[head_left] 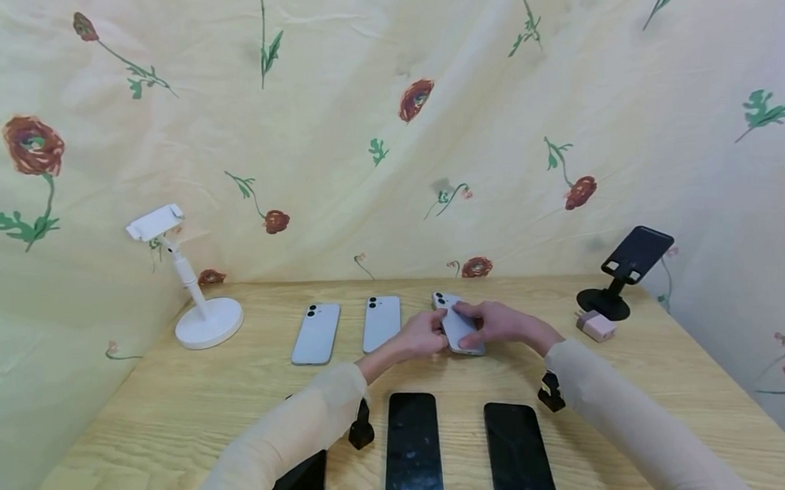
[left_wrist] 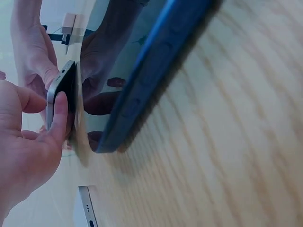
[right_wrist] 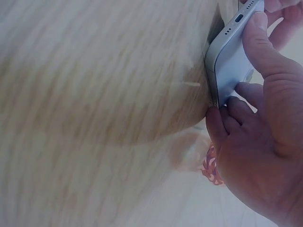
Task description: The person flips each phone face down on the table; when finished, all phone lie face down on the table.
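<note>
On the light wooden table (head_left: pixel 679 364), in the middle of the head view, both hands hold one pale blue smartphone (head_left: pixel 456 324) lying back up. The left hand (head_left: pixel 421 337) pinches its near left edge with curled fingers; the right hand (head_left: pixel 498 324) grips its right side, thumb along the edge. Just left lie two similar pale blue phones (head_left: pixel 317 333). Free table surface remains to the right, before the small pink charger (head_left: pixel 596 326).

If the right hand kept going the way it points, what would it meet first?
The right hand points leftward over the phone it grips; straight on, it would probably meet the left hand first, already touching that phone.
</note>
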The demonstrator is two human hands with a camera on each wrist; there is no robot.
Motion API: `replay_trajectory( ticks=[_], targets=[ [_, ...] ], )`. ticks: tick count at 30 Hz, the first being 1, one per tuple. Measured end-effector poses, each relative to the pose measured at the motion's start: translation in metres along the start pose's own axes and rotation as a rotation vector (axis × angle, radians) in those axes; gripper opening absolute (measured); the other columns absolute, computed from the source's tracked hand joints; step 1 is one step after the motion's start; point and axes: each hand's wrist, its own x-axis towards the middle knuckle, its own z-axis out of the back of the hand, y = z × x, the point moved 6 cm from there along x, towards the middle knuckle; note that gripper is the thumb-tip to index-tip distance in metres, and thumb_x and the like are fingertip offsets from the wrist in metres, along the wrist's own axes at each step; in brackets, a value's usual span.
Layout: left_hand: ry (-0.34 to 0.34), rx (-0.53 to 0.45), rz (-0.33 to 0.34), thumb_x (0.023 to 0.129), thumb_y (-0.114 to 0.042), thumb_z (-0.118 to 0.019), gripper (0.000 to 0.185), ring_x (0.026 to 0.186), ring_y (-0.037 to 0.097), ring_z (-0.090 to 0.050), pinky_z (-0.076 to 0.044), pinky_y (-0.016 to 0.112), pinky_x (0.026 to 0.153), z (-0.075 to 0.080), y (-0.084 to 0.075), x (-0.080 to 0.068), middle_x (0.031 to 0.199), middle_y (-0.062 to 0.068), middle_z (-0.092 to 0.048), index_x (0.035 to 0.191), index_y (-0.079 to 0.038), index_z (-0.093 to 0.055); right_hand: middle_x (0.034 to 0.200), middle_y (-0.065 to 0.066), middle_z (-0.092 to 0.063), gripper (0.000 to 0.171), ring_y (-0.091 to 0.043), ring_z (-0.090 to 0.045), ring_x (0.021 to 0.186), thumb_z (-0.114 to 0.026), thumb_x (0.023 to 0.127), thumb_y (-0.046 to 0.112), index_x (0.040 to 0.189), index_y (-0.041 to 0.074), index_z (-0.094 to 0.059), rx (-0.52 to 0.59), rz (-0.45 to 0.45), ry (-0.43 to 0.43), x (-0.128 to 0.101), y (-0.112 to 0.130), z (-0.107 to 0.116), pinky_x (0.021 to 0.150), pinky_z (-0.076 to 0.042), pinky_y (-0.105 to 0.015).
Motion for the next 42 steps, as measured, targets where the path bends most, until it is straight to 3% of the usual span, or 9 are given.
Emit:
replay_trajectory(
  ticks=[4, 9, 16, 19, 22, 25, 27, 30, 42],
  targets=[
    [-0.017, 0.025, 0.039, 0.083, -0.001, -0.057, 0.070, 0.060, 0.011, -0.050, -0.035, 0.022, 0.052, 0.002, 0.000, 0.000, 0.115, 0.012, -0.069, 0.151, 0.003, -0.039, 0.155, -0.028, -0.030, 0.086, -0.043, -0.033, 0.139, -0.075, 0.090, 0.038, 0.152, -0.005, -0.033, -0.004, -0.014, -0.009, 0.000, 0.000, -0.002, 0.109, -0.032, -0.053],
    [-0.032, -0.012, 0.090, 0.082, 0.001, -0.058, 0.069, 0.061, 0.012, -0.059, -0.039, 0.021, 0.053, 0.002, 0.000, 0.000, 0.081, 0.004, -0.067, 0.149, 0.005, -0.040, 0.156, -0.027, -0.028, 0.086, -0.043, -0.030, 0.141, -0.075, 0.090, 0.041, 0.153, -0.002, -0.035, -0.016, -0.058, -0.017, 0.001, -0.002, -0.004, 0.110, -0.029, -0.054],
    [-0.033, 0.018, 0.124, 0.081, 0.001, -0.059, 0.070, 0.054, 0.010, -0.054, -0.036, 0.020, 0.049, 0.000, 0.003, 0.003, 0.063, -0.001, -0.064, 0.149, 0.006, -0.040, 0.157, -0.024, -0.028, 0.088, -0.044, -0.031, 0.140, -0.076, 0.088, 0.045, 0.153, 0.000, -0.036, -0.045, -0.080, -0.011, 0.002, 0.002, -0.007, 0.110, -0.029, -0.054],
    [-0.013, 0.054, 0.136, 0.081, 0.000, -0.059, 0.072, 0.055, 0.012, -0.053, -0.035, 0.022, 0.050, -0.001, 0.003, 0.003, 0.070, 0.003, -0.068, 0.150, 0.006, -0.039, 0.157, -0.024, -0.029, 0.089, -0.044, -0.032, 0.140, -0.076, 0.087, 0.046, 0.153, 0.000, -0.037, -0.059, -0.086, -0.009, 0.001, 0.003, -0.007, 0.109, -0.030, -0.054],
    [-0.011, 0.089, 0.155, 0.081, -0.001, -0.059, 0.073, 0.068, 0.015, -0.057, -0.037, 0.023, 0.053, -0.001, 0.001, 0.003, 0.100, 0.011, -0.071, 0.151, 0.004, -0.038, 0.157, -0.024, -0.029, 0.089, -0.044, -0.032, 0.140, -0.076, 0.088, 0.047, 0.153, 0.000, -0.037, -0.077, -0.099, -0.010, 0.002, 0.002, -0.009, 0.109, -0.031, -0.054],
    [-0.015, 0.119, 0.174, 0.082, -0.002, -0.060, 0.072, 0.085, 0.020, -0.058, -0.038, 0.024, 0.055, -0.002, -0.002, 0.002, 0.132, 0.018, -0.060, 0.151, 0.004, -0.039, 0.158, -0.022, -0.028, 0.089, -0.044, -0.030, 0.140, -0.075, 0.088, 0.048, 0.153, 0.001, -0.036, -0.090, -0.111, -0.011, 0.002, 0.002, -0.010, 0.110, -0.030, -0.054],
    [-0.018, 0.144, 0.174, 0.082, -0.002, -0.061, 0.072, 0.095, 0.023, -0.058, -0.038, 0.024, 0.056, -0.003, -0.004, 0.002, 0.141, 0.021, -0.052, 0.149, 0.006, -0.039, 0.158, -0.023, -0.028, 0.089, -0.045, -0.030, 0.140, -0.075, 0.088, 0.048, 0.153, 0.001, -0.036, -0.099, -0.109, -0.013, 0.002, 0.002, -0.010, 0.109, -0.030, -0.054],
    [-0.023, 0.175, 0.168, 0.081, -0.002, -0.062, 0.071, 0.100, 0.025, -0.056, -0.038, 0.024, 0.057, -0.003, -0.005, 0.002, 0.142, 0.023, -0.051, 0.148, 0.008, -0.041, 0.158, -0.024, -0.028, 0.089, -0.045, -0.030, 0.140, -0.075, 0.088, 0.047, 0.153, 0.000, -0.036, -0.102, -0.101, -0.020, 0.002, 0.003, -0.011, 0.110, -0.030, -0.054],
    [-0.044, 0.158, 0.199, 0.085, -0.005, -0.061, 0.065, 0.080, 0.019, -0.056, -0.038, 0.025, 0.054, -0.003, -0.006, 0.000, 0.138, 0.023, -0.054, 0.146, 0.009, -0.043, 0.158, -0.023, -0.028, 0.090, -0.044, -0.028, 0.141, -0.076, 0.087, 0.047, 0.153, 0.000, -0.036, -0.098, -0.116, -0.035, 0.002, 0.002, -0.012, 0.110, -0.029, -0.054]
  ],
)
